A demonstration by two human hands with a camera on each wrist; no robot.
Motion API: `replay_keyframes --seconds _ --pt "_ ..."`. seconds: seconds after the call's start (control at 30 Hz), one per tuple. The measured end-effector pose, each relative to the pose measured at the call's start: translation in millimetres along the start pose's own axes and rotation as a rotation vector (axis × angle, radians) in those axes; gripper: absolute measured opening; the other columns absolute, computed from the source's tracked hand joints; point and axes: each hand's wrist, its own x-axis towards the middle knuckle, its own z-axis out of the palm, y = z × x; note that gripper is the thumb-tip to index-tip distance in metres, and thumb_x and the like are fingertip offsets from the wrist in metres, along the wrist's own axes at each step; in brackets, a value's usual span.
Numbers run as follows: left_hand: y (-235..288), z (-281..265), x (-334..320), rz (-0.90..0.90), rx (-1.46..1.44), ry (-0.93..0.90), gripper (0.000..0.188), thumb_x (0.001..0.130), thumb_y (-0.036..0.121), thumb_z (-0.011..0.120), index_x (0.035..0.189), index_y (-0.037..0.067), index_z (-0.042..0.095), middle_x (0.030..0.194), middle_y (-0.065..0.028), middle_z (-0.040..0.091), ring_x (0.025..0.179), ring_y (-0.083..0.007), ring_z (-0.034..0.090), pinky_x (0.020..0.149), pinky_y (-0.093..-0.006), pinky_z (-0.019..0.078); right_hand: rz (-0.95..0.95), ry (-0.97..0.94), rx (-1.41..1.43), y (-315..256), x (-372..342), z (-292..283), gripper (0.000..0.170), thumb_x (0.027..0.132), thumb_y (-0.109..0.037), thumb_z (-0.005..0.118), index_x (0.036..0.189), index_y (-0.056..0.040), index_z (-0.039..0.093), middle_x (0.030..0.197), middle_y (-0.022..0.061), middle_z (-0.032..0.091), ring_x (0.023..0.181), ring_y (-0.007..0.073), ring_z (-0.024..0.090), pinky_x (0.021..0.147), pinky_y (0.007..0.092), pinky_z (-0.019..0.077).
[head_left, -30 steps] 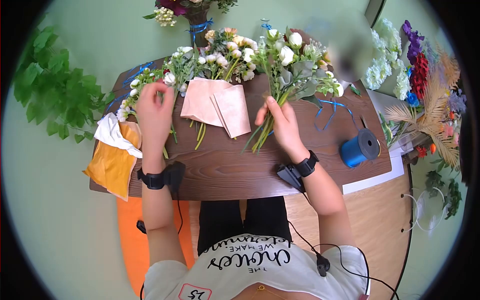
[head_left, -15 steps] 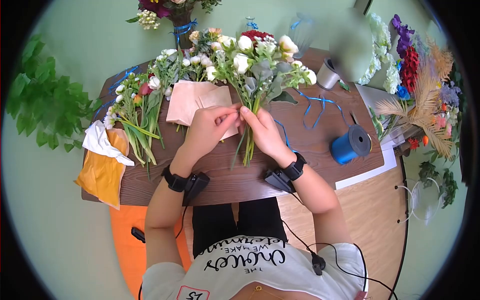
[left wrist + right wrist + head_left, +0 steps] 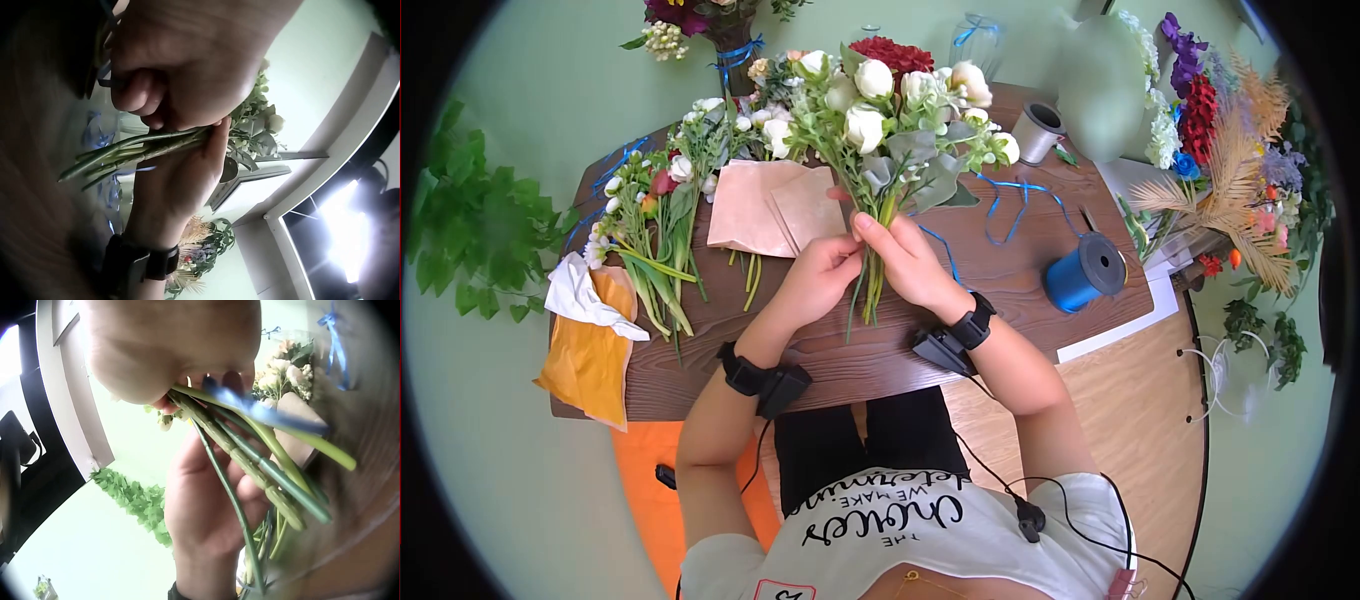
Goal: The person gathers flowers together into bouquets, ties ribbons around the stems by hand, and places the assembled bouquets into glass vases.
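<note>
The right hand (image 3: pixel 910 268) grips the green stems (image 3: pixel 868 285) of an upright bouquet with white blooms (image 3: pixel 864 128) and a red flower (image 3: pixel 892 54). Beside the stems, the left hand (image 3: pixel 815 284) has curled fingers. A narrow bluish strip of ribbon (image 3: pixel 111 82) comes out at the curled fingers of the left hand (image 3: pixel 187 62) in the left wrist view. Blurred blue ribbon (image 3: pixel 275 417) crosses the stems (image 3: pixel 240 456) in the right wrist view, below the right hand (image 3: pixel 169 344), with the left hand (image 3: pixel 209 506) behind them.
Pinkish wrapping paper (image 3: pixel 752 212) and loose flower stems (image 3: pixel 662 285) lie left on the brown table (image 3: pixel 1000 340). Yellow and white paper (image 3: pixel 590 350) is at the left edge. A blue ribbon spool (image 3: pixel 1084 273) and a silver spool (image 3: pixel 1037 132) stand right. More flowers (image 3: pixel 1220 200) are farther right.
The left hand has come from the loose flowers on the left to the bouquet stems. The right hand has kept its hold on the bouquet and moved left in view, as the head view shifted.
</note>
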Motion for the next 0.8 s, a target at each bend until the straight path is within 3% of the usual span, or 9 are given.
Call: replay_keyframes --seconds 0.07,0.17,0.27,0.37,0.43,0.5,0.57,0.67,0.8 --pt "9.5 -4.1 -3.7 -0.2 -0.161 -0.06 0.021 0.097 0.017 0.045 0.096 -0.001 0.055 0.069 0.0034 0.048 0.054 -0.0058 0.039 0.052 -0.0188 0.0332 -0.011 -0.095 -0.03 4.4 0.2 -4.3 0.039 0.101 -0.027 0.039 0.127 0.0009 0.048 0.095 0.0046 0.06 0.075 0.0106 0.054 0.072 0.0263 0.0463" --pt "7.1 -21.3 -3.0 -0.173 -0.213 -0.185 0.025 0.1 0.021 0.04 0.094 0.002 0.054 0.071 0.004 0.044 0.059 -0.0058 0.038 0.055 -0.0192 0.0328 0.205 -0.166 0.217 -5.6 -2.4 -3.4 0.039 0.102 -0.029 0.038 0.127 -0.0009 0.049 0.094 0.0037 0.059 0.071 0.0073 0.055 0.066 0.0239 0.048" --pt "18.8 -0.8 -10.0 0.021 0.175 -0.058 0.027 0.101 0.023 0.038 0.096 0.002 0.053 0.077 0.0015 0.047 0.068 -0.0065 0.042 0.062 -0.0202 0.0358 0.179 -0.178 0.192 3.3 -1.0 -5.0 0.04 0.102 -0.032 0.037 0.129 -0.004 0.047 0.093 0.0028 0.057 0.07 0.0044 0.055 0.059 0.0204 0.0484" --pt "4.8 4.5 -8.2 0.103 0.079 -0.11 0.027 0.103 0.022 0.034 0.102 0.001 0.052 0.081 0.0 0.049 0.074 -0.0077 0.045 0.067 -0.0221 0.0385 0.295 -0.133 0.118 -12.8 -1.1 -6.1 0.039 0.102 -0.033 0.037 0.127 -0.0054 0.05 0.091 0.0008 0.056 0.068 0.0034 0.054 0.052 0.0181 0.0472" --pt "7.9 4.0 -8.4 0.111 0.1 -0.137 0.027 0.103 0.021 0.033 0.108 0.001 0.05 0.082 -0.0009 0.05 0.076 -0.0084 0.046 0.07 -0.0229 0.0398 0.239 -0.126 0.136 -3.3 0.3 -5.1 0.04 0.101 -0.035 0.038 0.125 -0.0054 0.051 0.092 0.0006 0.056 0.068 0.0027 0.054 0.049 0.0174 0.0466" --pt "6.4 5.0 -8.0 0.133 0.088 -0.135 0.027 0.104 0.02 0.032 0.111 0.001 0.048 0.082 -0.0012 0.05 0.074 -0.0085 0.046 0.069 -0.0231 0.0401 0.3 -0.145 0.169 -2.8 0.5 -6.4 0.038 0.101 -0.033 0.038 0.122 -0.0039 0.051 0.101 0.003 0.056 0.08 0.0053 0.053 0.06 0.0206 0.0458" --pt "-0.4 9.4 -7.3 0.169 0.042 -0.099 0.027 0.104 0.021 0.031 0.113 0.001 0.047 0.079 -0.0008 0.048 0.069 -0.0082 0.044 0.064 -0.0225 0.0394 0.481 -0.192 0.217 -11.6 0.4 -11.0 0.034 0.101 -0.029 0.039 0.117 -0.0008 0.051 0.117 0.008 0.055 0.104 0.0113 0.051 0.086 0.0278 0.0447" --pt "8.2 13.5 -13.3 -0.015 -0.267 -0.07 0.026 0.104 0.023 0.031 0.107 0.002 0.047 0.075 0.0002 0.043 0.062 -0.0069 0.038 0.055 -0.0205 0.0352 0.232 -0.2 0.112 7.4 -0.9 -11.3 0.026 0.1 -0.025 0.044 0.111 -0.0017 0.051 0.116 0.0067 0.055 0.101 0.0108 0.051 0.084 0.028 0.0455" --pt "4.3 3.1 -9.3 0.086 -0.277 0.077 0.026 0.104 0.025 0.031 0.097 0.005 0.045 0.071 0.0013 0.039 0.056 -0.0049 0.033 0.048 -0.0187 0.0298 0.092 -0.02 0.0 3.1 -1.0 -1.6 0.028 0.089 -0.025 0.065 0.102 -0.0032 0.055 0.089 0.0026 0.054 0.064 0.0074 0.052 0.056 0.0221 0.045"
